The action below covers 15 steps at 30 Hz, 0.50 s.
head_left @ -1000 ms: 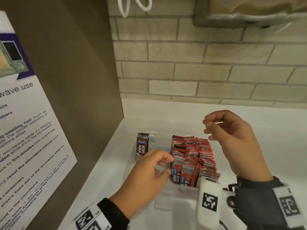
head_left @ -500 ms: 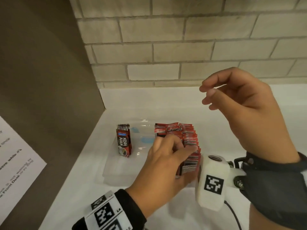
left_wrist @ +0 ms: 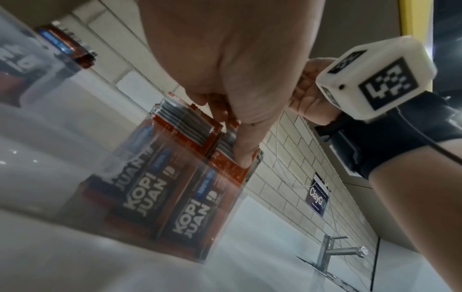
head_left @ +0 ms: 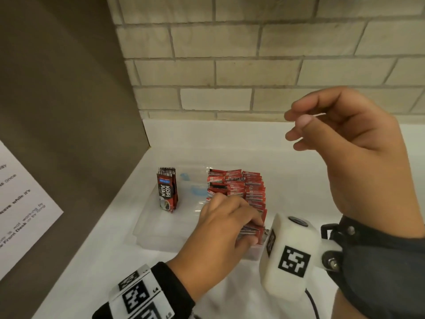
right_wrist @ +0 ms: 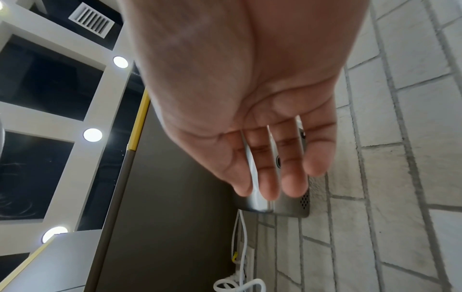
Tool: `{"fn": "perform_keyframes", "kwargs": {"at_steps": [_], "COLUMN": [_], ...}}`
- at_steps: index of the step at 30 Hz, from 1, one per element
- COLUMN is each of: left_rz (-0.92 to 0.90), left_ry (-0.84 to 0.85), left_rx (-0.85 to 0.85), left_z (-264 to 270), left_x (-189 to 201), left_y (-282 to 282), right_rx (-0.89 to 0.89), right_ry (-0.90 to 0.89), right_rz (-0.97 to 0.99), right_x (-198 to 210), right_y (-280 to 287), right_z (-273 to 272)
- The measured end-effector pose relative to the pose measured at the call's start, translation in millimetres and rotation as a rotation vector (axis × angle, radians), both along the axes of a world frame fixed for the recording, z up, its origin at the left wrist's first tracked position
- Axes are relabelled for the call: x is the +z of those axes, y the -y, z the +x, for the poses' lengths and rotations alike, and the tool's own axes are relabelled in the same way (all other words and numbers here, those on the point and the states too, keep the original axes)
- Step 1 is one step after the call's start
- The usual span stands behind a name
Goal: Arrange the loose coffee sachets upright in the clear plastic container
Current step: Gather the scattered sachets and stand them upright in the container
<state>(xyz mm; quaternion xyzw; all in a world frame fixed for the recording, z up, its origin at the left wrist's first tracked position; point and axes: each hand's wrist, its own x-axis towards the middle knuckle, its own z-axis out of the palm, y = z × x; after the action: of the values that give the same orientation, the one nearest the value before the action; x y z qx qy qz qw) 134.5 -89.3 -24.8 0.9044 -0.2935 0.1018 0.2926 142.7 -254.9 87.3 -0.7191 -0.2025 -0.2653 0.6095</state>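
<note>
A clear plastic container (head_left: 147,229) sits on the white counter. Red coffee sachets (head_left: 250,187) stand packed in rows along its right side. A small upright stack of sachets (head_left: 166,192) leans in the far left corner. My left hand (head_left: 250,229) reaches into the near right corner. In the left wrist view its thumb and fingers (left_wrist: 232,138) pinch a bunch of sachets (left_wrist: 180,207) against the clear front wall. My right hand (head_left: 299,130) hovers above and to the right of the container with its fingers loosely bent. In the right wrist view this hand (right_wrist: 270,173) holds nothing.
A brown cabinet side (head_left: 69,111) with a printed notice (head_left: 20,203) closes off the left. A brick wall (head_left: 253,65) runs behind the counter (head_left: 299,180). A tap (left_wrist: 335,251) stands further right along the counter. The middle of the container holds no sachets.
My left hand moved right from the container's middle into the near sachets and took hold of a bunch. The right hand stayed raised and empty. The head view tilted down.
</note>
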Motion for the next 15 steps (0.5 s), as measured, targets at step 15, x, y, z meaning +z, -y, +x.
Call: {"fn": "perform_keyframes", "kwargs": {"at_steps": [15], "left_rz": [0.211], "left_ry": [0.004], "left_rx": [-0.079], "left_z": [11.7], "left_x": [17.2], "left_y": [-0.6], "right_rx": [-0.002], "right_ry": [-0.051], "right_rz": [0.029], "right_x": [-3.7], "right_y": [8.8], "right_z": [3.5]}}
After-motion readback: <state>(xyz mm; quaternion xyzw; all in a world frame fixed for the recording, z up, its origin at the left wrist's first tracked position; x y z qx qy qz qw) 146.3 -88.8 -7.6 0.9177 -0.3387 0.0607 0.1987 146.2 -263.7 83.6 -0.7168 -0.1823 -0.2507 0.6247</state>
